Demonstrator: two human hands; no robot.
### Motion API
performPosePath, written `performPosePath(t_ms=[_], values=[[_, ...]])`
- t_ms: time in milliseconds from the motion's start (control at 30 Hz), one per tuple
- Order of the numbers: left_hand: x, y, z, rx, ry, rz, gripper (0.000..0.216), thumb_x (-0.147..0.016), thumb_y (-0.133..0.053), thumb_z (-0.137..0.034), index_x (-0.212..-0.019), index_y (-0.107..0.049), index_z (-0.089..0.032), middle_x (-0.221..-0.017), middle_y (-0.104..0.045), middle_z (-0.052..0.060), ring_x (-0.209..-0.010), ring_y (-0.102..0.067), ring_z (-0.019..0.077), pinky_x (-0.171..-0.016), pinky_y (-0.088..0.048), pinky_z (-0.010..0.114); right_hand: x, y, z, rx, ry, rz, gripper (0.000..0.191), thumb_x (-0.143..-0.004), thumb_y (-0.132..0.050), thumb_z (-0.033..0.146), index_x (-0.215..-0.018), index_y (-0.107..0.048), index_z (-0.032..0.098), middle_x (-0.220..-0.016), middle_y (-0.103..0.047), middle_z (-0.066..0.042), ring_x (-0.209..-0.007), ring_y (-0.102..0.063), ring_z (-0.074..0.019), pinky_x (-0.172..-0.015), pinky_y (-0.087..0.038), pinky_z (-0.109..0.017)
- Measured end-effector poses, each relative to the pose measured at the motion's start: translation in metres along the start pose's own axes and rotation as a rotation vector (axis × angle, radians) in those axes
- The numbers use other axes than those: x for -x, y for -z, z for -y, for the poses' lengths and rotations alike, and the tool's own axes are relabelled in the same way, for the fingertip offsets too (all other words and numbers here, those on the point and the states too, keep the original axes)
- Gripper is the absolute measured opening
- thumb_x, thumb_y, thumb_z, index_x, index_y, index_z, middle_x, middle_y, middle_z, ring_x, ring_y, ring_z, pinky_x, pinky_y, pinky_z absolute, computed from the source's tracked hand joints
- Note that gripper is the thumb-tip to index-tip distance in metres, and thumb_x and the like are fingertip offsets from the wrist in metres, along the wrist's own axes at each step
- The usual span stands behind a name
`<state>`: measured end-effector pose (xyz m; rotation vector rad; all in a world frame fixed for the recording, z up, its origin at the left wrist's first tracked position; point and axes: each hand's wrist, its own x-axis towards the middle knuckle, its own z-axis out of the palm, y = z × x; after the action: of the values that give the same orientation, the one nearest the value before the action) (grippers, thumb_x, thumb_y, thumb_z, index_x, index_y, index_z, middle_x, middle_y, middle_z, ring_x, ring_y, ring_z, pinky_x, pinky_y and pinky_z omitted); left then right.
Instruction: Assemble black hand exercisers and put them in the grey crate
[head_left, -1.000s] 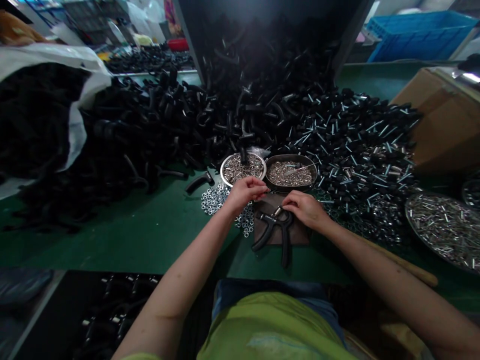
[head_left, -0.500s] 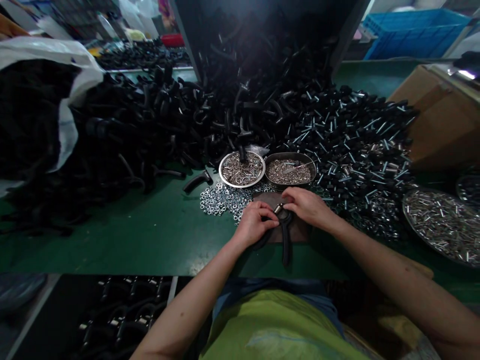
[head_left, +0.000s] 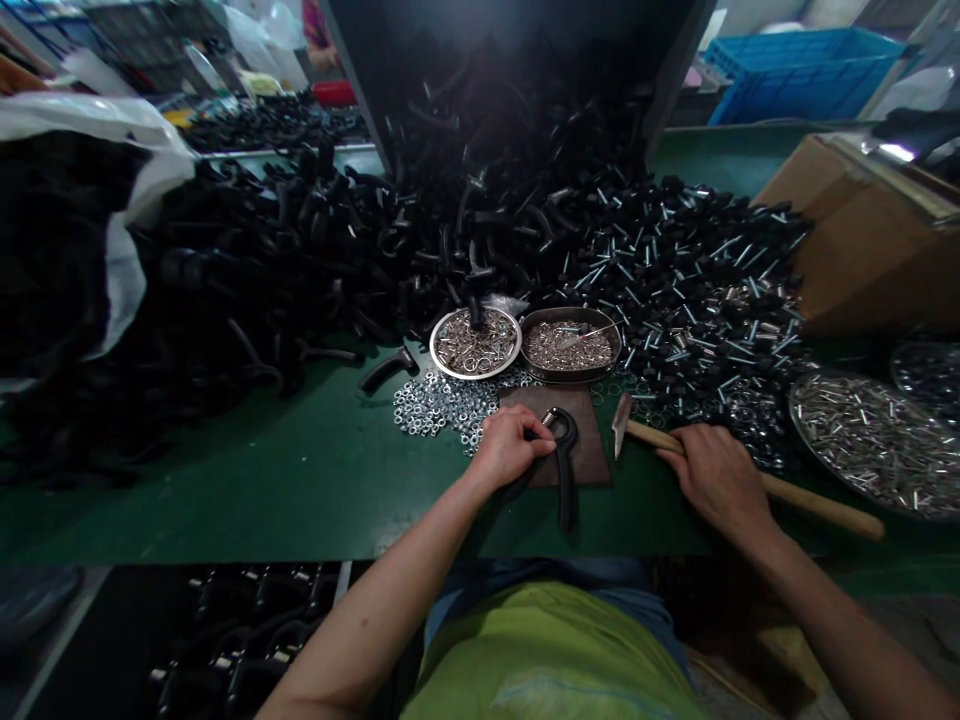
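Your left hand [head_left: 510, 450] rests on a black grip trainer [head_left: 564, 470] that lies flat on a brown mat [head_left: 589, 440] on the green table [head_left: 262, 470], straight ahead of you. The trainer's long axis runs away from you: its coiled metal top points to the far side and its two arms spread back toward you. One arm shows in full and ends just off the mat's near edge. The other arm is hidden under your palm. Your left fingers are curled, with the tips pinched in at the trainer's top.

Your right hand [head_left: 716, 480] is closed around the wooden handle of a hammer [head_left: 817, 503], to the right of the mat and well apart from the trainer. The hammer lies crosswise, with its metal head to the left, just beside the mat's right edge, and its handle running out to the right.

Just beyond the mat stand two dishes of small metal parts, a round one [head_left: 442, 335] and a dark one [head_left: 613, 335], with loose nuts [head_left: 442, 405] scattered to their left. Behind them rises a heap of black handles [head_left: 300, 260].
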<state>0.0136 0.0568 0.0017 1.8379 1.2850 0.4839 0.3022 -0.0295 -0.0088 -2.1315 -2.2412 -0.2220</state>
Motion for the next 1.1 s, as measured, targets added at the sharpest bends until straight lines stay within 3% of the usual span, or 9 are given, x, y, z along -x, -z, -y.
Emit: performPosePath(t_ms=[167,267,333,500,667,800,867,1000,1100], values=[[-0.004,0.002,-0.003,0.014,0.058,0.046,0.005,-0.067,-0.072,-0.025,-0.071,-0.071,-0.022,-0.085,-0.066,0.000,-0.087,-0.057,0.0179,-0.083,-0.041,0.030,-0.020,0.052,0.031,-0.292,-0.093,0.043,0.030,-0.092,-0.035,0.037,-0.102,-0.058,0.021,-0.082,-0.068,-0.007,-0.067,-0.063,-0.0226,-0.057,-0.042,-0.033],[-0.004,0.001,-0.001,0.022,0.055,0.037,0.006,-0.067,-0.072,-0.025,-0.071,-0.071,-0.021,-0.083,-0.066,0.000,-0.086,-0.057,0.0175,-0.083,-0.041,0.030,-0.029,0.075,0.054,-0.515,-0.053,-0.088,0.036,-0.093,-0.029,0.031,-0.122,-0.050,0.025,-0.094,-0.069,-0.006,-0.075,-0.066,-0.0202,-0.062,-0.047,-0.031],[-0.003,0.001,0.000,0.022,0.044,0.032,0.006,-0.067,-0.072,-0.025,-0.072,-0.071,-0.021,-0.083,-0.065,0.000,-0.086,-0.057,0.0175,-0.083,-0.041,0.030,-0.032,0.074,0.066,-0.517,-0.019,-0.111,0.040,-0.093,-0.030,0.030,-0.129,-0.045,0.026,-0.107,-0.067,-0.007,-0.084,-0.066,-0.0214,-0.067,-0.049,-0.032],[-0.003,0.000,0.000,0.009,0.043,0.030,0.007,-0.067,-0.073,-0.025,-0.073,-0.071,-0.022,-0.085,-0.065,0.000,-0.087,-0.057,0.0178,-0.083,-0.041,0.030,-0.039,0.062,0.075,-0.422,0.088,0.141,0.037,-0.092,-0.035,0.031,-0.126,-0.051,0.027,-0.114,-0.067,-0.006,-0.091,-0.067,-0.0243,-0.075,-0.052,-0.037],[-0.005,0.000,0.000,0.012,0.078,0.029,0.009,-0.066,-0.074,-0.028,-0.073,-0.071,-0.022,-0.086,-0.065,0.000,-0.086,-0.057,0.0173,-0.083,-0.041,0.030,-0.037,0.074,0.080,-0.498,0.016,-0.157,0.039,-0.094,-0.030,0.027,-0.130,-0.045,0.023,-0.123,-0.062,-0.008,-0.104,-0.063,-0.0211,-0.084,-0.051,-0.035],[-0.006,0.000,-0.001,-0.012,0.085,0.026,0.010,-0.066,-0.073,-0.027,-0.072,-0.068,-0.022,-0.083,-0.065,-0.001,-0.087,-0.057,0.0178,-0.083,-0.041,0.031,-0.040,0.050,0.082,-0.317,0.072,0.159,0.039,-0.094,-0.032,0.030,-0.130,-0.046,0.026,-0.110,-0.068,-0.008,-0.085,-0.069,-0.0241,-0.066,-0.054,-0.037],[-0.001,-0.003,-0.001,-0.053,0.044,-0.021,0.014,-0.067,-0.073,-0.027,-0.077,-0.066,-0.021,-0.085,-0.064,0.000,-0.088,-0.057,0.0187,-0.084,-0.041,0.032,-0.043,0.048,0.081,-0.314,0.086,0.225,0.039,-0.094,-0.033,0.033,-0.131,-0.045,0.027,-0.112,-0.068,-0.007,-0.087,-0.068,-0.0247,-0.069,-0.054,-0.039],[0.027,-0.014,0.001,-0.191,-0.058,-0.279,0.046,-0.063,-0.077,-0.030,-0.103,-0.056,-0.020,-0.117,-0.054,0.008,-0.111,-0.048,0.0251,-0.093,-0.038,0.040,-0.030,0.085,0.078,-0.510,0.137,-0.044,0.037,-0.094,-0.035,0.026,-0.129,-0.047,0.025,-0.117,-0.065,-0.006,-0.093,-0.067,-0.0201,-0.079,-0.053,-0.035],[0.051,-0.024,0.005,-0.301,-0.043,-0.450,0.058,-0.063,-0.077,-0.034,-0.111,-0.050,-0.018,-0.127,-0.044,0.013,-0.118,-0.041,0.0287,-0.096,-0.036,0.042,-0.009,0.105,0.077,-0.603,0.122,-0.395,0.033,-0.092,-0.038,0.023,-0.122,-0.051,0.024,-0.083,-0.070,-0.003,-0.066,-0.066,-0.0153,-0.061,-0.053,-0.027]])
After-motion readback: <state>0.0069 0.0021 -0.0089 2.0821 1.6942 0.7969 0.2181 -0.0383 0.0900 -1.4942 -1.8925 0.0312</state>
